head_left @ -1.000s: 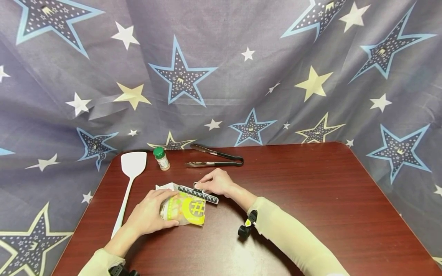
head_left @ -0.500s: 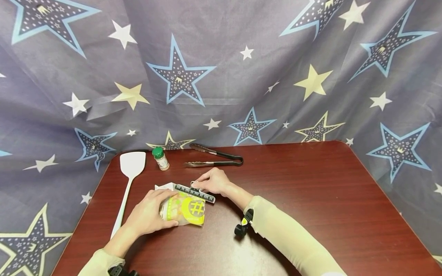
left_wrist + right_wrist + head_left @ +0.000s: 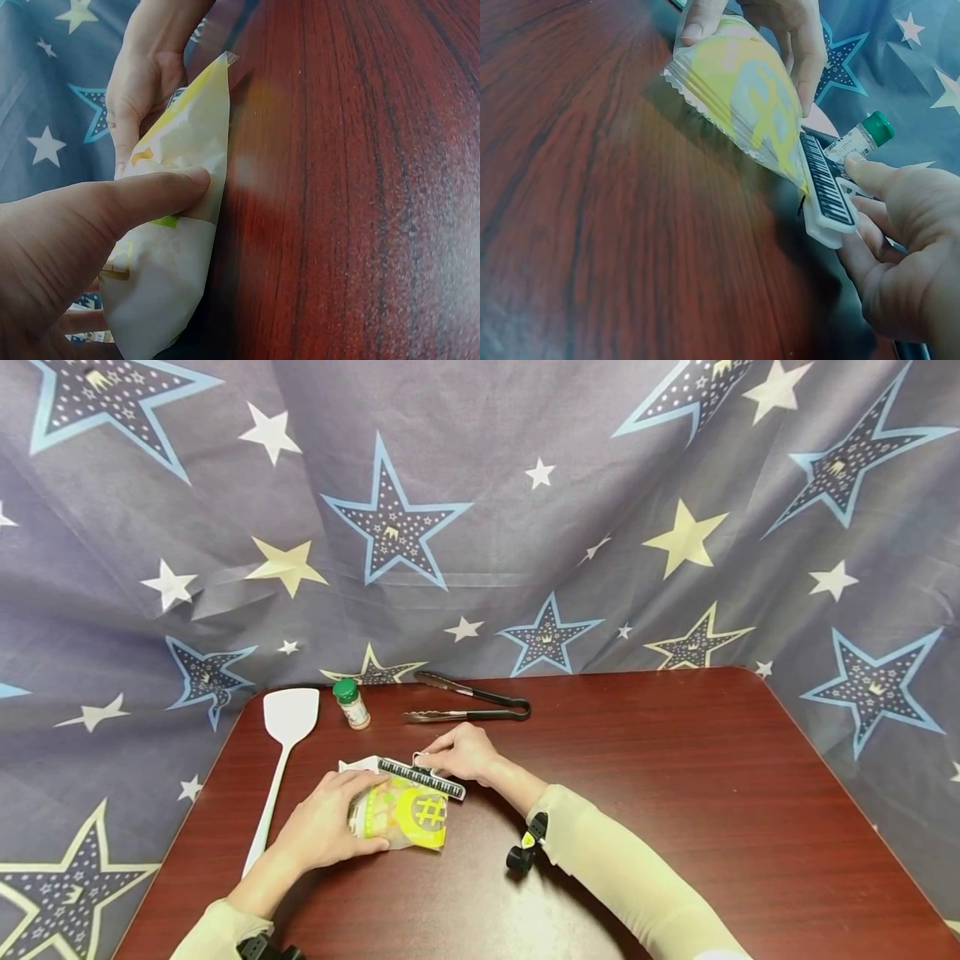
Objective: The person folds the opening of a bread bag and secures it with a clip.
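A yellow and white snack bag [image 3: 405, 817] stands on its side on the table, its printed face toward me. My left hand [image 3: 326, 822] grips it from the left, the thumb [image 3: 169, 196] pressed along its lower side and the fingers over the top. At the bag's upper edge sits a long bag clip [image 3: 422, 778] with a piano-key pattern. My right hand [image 3: 465, 754] pinches the clip's wire handle between thumb and fingers. In the right wrist view the clip [image 3: 829, 184] lies along the bag's edge, overlapping it there.
A white spatula [image 3: 291, 717] lies at the left. Behind the bag stand a green-capped seasoning shaker [image 3: 352, 703] and metal tongs [image 3: 480, 714] with black handles. A star-patterned curtain [image 3: 480, 527] hangs along the table's back edge.
My right hand and the clip have shifted slightly left along the bag's upper edge. The left hand and bag have stayed in place.
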Tool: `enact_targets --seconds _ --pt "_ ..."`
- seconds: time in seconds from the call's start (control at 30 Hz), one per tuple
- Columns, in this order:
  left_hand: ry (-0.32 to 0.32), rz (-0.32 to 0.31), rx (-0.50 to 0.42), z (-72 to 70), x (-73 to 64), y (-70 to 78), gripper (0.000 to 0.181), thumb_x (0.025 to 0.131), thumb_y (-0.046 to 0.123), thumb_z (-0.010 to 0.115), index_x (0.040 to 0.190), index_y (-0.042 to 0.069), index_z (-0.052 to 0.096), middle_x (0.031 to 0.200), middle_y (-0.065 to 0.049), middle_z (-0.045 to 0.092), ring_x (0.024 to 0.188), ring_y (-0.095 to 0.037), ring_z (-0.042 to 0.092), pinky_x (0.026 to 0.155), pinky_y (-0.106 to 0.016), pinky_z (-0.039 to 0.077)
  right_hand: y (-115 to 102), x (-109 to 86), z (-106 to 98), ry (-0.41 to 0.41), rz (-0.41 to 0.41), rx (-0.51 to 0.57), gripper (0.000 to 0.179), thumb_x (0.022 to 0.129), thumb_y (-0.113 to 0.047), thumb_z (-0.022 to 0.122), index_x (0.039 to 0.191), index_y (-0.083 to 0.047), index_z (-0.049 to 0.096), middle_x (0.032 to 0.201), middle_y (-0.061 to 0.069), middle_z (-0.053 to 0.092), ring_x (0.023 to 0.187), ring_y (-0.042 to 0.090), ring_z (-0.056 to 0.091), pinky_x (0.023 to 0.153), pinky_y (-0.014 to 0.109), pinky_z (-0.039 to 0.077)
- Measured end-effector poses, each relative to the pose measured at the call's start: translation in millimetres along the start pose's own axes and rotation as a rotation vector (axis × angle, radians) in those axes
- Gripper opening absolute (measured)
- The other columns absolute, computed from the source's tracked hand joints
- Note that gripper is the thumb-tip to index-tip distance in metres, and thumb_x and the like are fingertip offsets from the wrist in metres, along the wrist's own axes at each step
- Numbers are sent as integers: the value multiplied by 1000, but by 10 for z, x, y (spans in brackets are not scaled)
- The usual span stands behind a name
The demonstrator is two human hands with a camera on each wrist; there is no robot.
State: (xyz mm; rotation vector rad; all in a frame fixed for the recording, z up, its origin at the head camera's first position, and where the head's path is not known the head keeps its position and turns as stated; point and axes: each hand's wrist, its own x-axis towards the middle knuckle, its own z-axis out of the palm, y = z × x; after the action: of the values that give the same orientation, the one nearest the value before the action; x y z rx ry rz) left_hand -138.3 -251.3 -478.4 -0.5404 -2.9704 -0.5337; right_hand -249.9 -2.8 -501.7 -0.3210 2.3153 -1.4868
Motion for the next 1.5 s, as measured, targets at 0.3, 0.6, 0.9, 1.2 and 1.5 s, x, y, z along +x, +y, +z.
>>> enact_targets --seconds 0.3,0.6,0.9,1.2,1.5 --pt "2 12 -2 -1 9 14 87 62 49 99 139 24 67 136 -5 69 126 -32 61 89 -57 58 -5 54 40 5 -9 1 23 87 -35 88 98 -15 87 92 5 83 70 15 80 71 28 63" --pt "0 8 -8 -6 4 5 86 62 49 100 138 24 67 137 -2 69 127 -31 61 89 -57 58 -48 70 73 7 -12 -12 22 87 -36 88 98 -16 87 93 5 84 69 13 80 71 28 62" --pt "7 26 -6 -3 14 -10 86 62 48 100 137 23 68 135 -2 70 125 -31 61 91 -55 57 -81 83 89 20 -18 -37 23 87 -37 88 98 -17 88 88 3 83 66 12 79 68 25 61" --pt "-10 3 -8 -21 2 1 85 63 49 99 138 24 68 136 -3 69 124 -29 60 87 -54 58 -94 88 120 35 -25 -49 23 86 -37 89 97 -18 88 84 1 83 63 10 77 67 23 59" --pt "-5 15 -14 -9 14 8 85 62 48 100 138 24 68 136 -3 69 122 -28 60 87 -52 57 -118 92 115 37 -36 -62 22 86 -37 88 97 -17 88 83 1 83 62 8 76 66 22 59"
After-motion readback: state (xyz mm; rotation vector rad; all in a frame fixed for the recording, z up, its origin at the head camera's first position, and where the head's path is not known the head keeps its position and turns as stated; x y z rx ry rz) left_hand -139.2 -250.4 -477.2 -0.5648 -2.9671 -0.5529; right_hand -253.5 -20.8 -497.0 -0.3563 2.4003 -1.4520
